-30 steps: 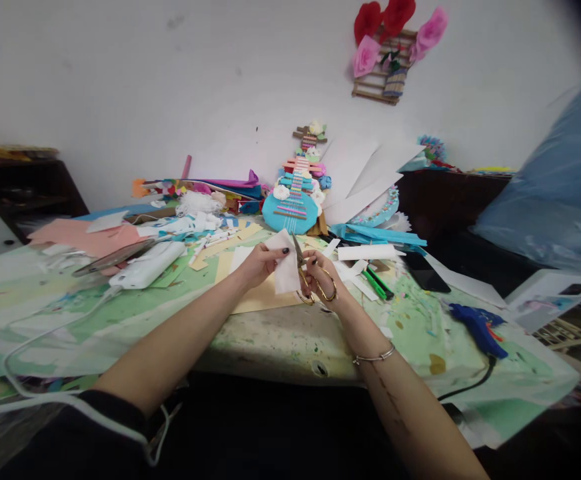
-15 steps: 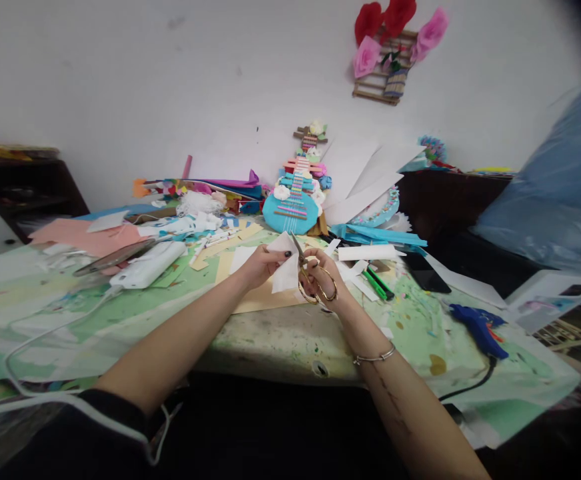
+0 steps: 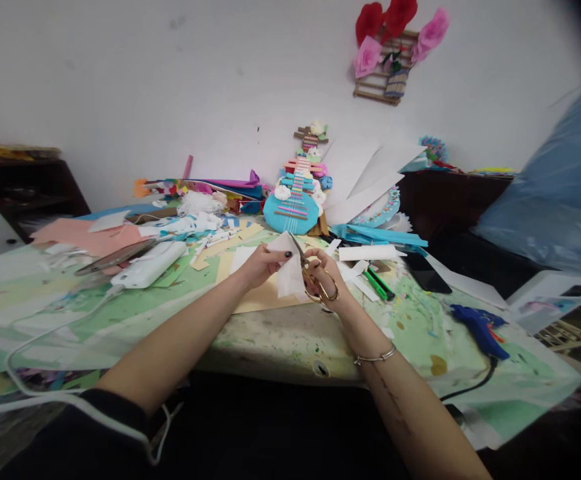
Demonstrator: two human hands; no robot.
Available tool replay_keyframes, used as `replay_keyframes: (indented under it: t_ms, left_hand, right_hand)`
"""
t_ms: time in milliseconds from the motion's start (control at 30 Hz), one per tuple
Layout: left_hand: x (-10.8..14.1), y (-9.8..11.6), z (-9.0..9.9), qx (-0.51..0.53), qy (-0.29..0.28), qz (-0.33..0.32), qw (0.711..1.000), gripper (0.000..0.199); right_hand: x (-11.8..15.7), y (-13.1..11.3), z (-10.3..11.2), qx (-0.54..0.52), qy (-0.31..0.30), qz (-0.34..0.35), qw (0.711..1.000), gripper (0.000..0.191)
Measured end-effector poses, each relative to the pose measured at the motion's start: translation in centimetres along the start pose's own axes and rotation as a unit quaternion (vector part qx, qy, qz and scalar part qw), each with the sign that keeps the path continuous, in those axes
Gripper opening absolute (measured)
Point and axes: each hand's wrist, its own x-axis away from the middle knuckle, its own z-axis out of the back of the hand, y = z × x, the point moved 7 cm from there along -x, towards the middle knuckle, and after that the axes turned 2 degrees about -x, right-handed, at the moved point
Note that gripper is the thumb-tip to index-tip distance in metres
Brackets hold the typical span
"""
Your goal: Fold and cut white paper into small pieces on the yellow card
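My left hand (image 3: 263,265) pinches a piece of thin white paper (image 3: 290,275) in front of me, thumb on top. Gold-handled scissors (image 3: 300,252) are in my right hand (image 3: 323,273), their blades pointing up and to the left at the paper's right edge. Below the paper lies a cream sheet (image 3: 255,298) near the table's front edge. Behind my hands stands a blue paper guitar (image 3: 290,213) with white flowers.
A blue glue gun (image 3: 478,327), a black phone (image 3: 426,272) and a green cutter (image 3: 376,285) lie on the right. On the left are a white power strip (image 3: 150,265), its cable, and pink paper (image 3: 90,237). Paper scraps surround the guitar.
The scissor handles have swung slightly to the right and closer together. The white paper's lower part has shifted a little to the right. My left hand has barely moved.
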Motion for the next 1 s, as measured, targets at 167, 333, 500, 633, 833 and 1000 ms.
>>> replay_keyframes:
  t_ms: [167, 333, 500, 633, 833, 1000]
  left_hand:
    - [0.13, 0.02, -0.25, -0.011, -0.006, 0.003, 1.0, 0.018]
    - [0.29, -0.21, -0.57, -0.026, -0.022, 0.017, 0.999, 0.019]
    - [0.31, -0.37, -0.54, -0.041, -0.018, 0.03, 0.999, 0.019]
    - [0.36, -0.4, -0.51, -0.04, -0.013, 0.039, 0.998, 0.02]
    - [0.39, -0.37, -0.57, -0.035, -0.023, 0.035, 0.999, 0.019]
    - [0.3, -0.36, -0.62, -0.026, -0.03, 0.031, 0.999, 0.022]
  right_hand:
    - [-0.14, 0.6, 0.08, -0.01, -0.001, -0.02, 1.0, 0.053]
    - [-0.26, 0.64, 0.04, -0.009, -0.02, -0.009, 1.0, 0.054]
    - [-0.22, 0.6, 0.03, -0.003, -0.025, -0.003, 1.0, 0.052]
    - [-0.1, 0.14, -0.07, 0.002, -0.022, 0.012, 1.0, 0.054]
    - [-0.16, 0.07, 0.13, 0.012, -0.017, 0.009, 1.0, 0.053]
    - [-0.44, 0.39, 0.62, 0.026, 0.013, -0.002, 1.0, 0.051]
